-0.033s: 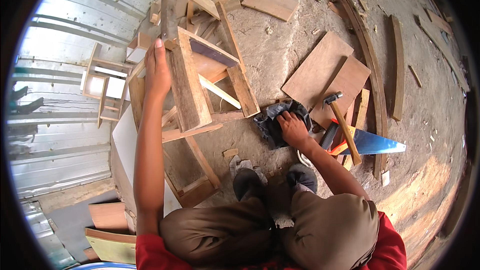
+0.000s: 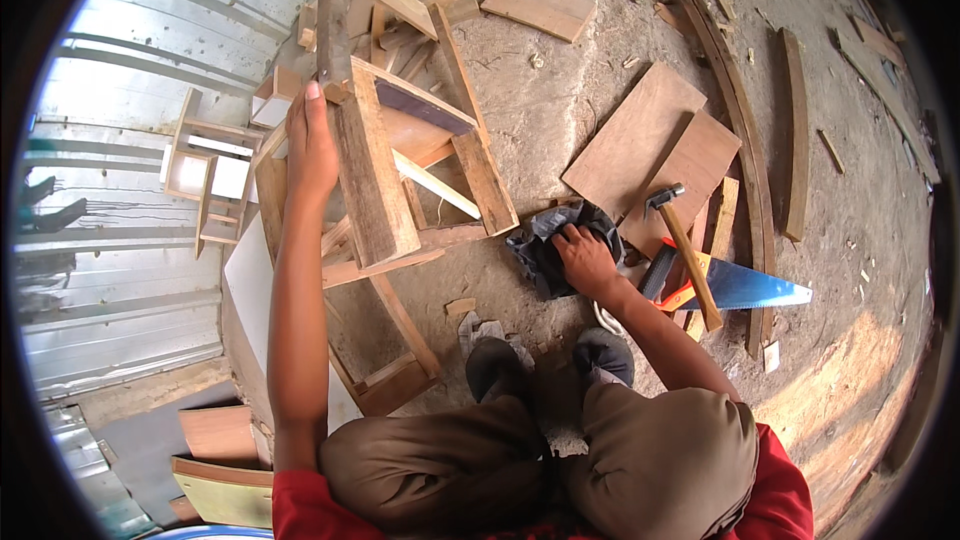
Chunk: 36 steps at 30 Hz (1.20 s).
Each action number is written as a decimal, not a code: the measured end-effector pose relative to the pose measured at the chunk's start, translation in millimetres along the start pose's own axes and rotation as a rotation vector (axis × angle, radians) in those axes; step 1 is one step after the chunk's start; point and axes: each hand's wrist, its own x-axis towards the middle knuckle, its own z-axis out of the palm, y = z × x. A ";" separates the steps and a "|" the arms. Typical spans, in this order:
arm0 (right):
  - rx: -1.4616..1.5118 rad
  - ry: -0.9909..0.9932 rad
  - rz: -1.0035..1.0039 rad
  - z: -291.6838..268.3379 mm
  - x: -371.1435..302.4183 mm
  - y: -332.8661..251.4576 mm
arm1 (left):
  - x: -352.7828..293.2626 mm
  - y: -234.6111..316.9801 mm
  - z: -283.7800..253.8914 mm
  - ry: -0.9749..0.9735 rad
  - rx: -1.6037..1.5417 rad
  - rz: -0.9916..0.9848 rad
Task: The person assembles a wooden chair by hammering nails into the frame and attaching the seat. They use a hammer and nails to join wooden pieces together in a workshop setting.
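Observation:
A rough wooden frame, made of nailed boards and slats, stands tilted at the left. My left hand lies along its left side, thumb up by a board's edge and the other fingers mostly hidden, holding it. To the right of the frame a crumpled black plastic bag sits open on the ground. My right hand reaches into the bag with bent fingers; the fingertips are out of sight, and what they hold cannot be made out.
A hammer lies across a handsaw to the right of the bag. Beyond them rest plywood pieces and long timber strips. Scrap wood litters the far ground. A corrugated metal wall rises at the left, with a small wooden shelf before it.
The wooden frame has shifted very slightly to the left together with my left hand. My right hand stays in the bag.

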 end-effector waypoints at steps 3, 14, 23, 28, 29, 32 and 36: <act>0.038 -0.036 -0.002 -0.1 -0.6 3.4 | -0.5 -1.7 1.5 0.030 -0.017 -0.010; 0.183 -0.058 -0.041 -0.2 -2.2 19.3 | -1.2 -0.1 -2.6 0.005 -0.058 -0.091; 0.919 -0.223 0.205 -43.8 17.6 47.6 | -4.7 -4.8 -1.9 -0.008 -0.084 -0.098; 1.186 -0.179 0.222 -43.8 17.0 53.6 | -2.7 -1.7 -3.0 -0.016 -0.094 -0.087; 1.202 -0.173 0.258 -44.2 16.5 52.8 | -2.4 -1.9 -3.5 -0.019 -0.098 -0.086; 1.179 -0.161 0.342 -45.5 15.0 51.5 | -2.3 -1.3 -2.5 -0.021 -0.103 -0.078; 0.770 -0.067 0.206 -48.5 10.3 51.4 | -1.7 -0.6 -3.6 -0.024 -0.105 -0.073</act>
